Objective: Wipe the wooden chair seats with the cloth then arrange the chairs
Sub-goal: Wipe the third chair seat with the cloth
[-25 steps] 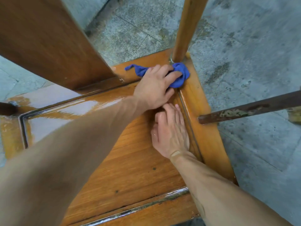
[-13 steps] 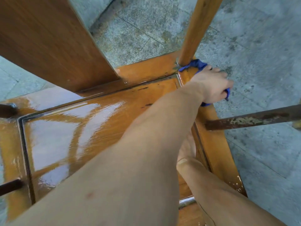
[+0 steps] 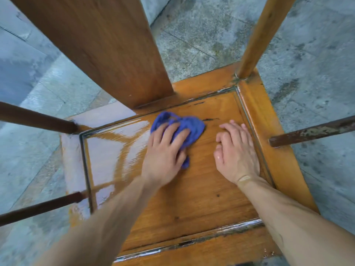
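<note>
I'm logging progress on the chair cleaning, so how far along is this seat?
Looks done: the seat panel's left side shines wet. In hand: the left hand presses the blue cloth onto the middle of the wooden chair seat, while the right hand rests flat beside it. Left: the near, dull-looking part of the seat, then arranging the chairs.

Outdoor yard or patio – stained grey stone paving [image 3: 317, 54], weathered wooden chair [image 3: 201, 198].
</note>
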Demonstrator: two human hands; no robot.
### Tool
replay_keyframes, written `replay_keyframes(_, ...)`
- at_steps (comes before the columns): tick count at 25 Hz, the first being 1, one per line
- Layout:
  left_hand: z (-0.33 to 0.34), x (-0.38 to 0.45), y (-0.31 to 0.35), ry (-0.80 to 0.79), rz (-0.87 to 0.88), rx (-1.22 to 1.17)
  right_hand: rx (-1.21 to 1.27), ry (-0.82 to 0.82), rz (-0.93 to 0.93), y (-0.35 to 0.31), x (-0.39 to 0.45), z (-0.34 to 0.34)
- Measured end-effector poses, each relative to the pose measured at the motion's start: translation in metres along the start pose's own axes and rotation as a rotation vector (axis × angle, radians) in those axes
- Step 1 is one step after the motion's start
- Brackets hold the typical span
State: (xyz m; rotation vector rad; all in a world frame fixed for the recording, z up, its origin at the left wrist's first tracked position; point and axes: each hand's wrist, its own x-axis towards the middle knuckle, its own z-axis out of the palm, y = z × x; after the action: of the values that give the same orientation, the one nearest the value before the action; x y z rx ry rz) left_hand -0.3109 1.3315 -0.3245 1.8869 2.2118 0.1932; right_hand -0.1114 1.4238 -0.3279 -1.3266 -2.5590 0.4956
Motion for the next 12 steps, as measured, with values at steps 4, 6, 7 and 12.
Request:
replay_keyframes(4,0.003,-0.13,-0.018,-0.036,-0.259,0.014,-0.019,-0.025,0.001,0.001,-0.001,0.001)
replay_keyframes(6,0.001,-0.146,-0.024,-0.071,-0.326,-0.039,-0.022,-0.034,0.006,0.001,0.0,0.002)
replay_keyframes(7,0.0,-0.141,-0.024,-0.093,-0.29,-0.023,-0.026,-0.032,0.005,0.001,0.0,0.002)
replay_keyframes(12,0.001,-0.032,0.0,-0.073,0.13,0.118,0.016,0.059,-0.015,0.004,-0.001,0.003)
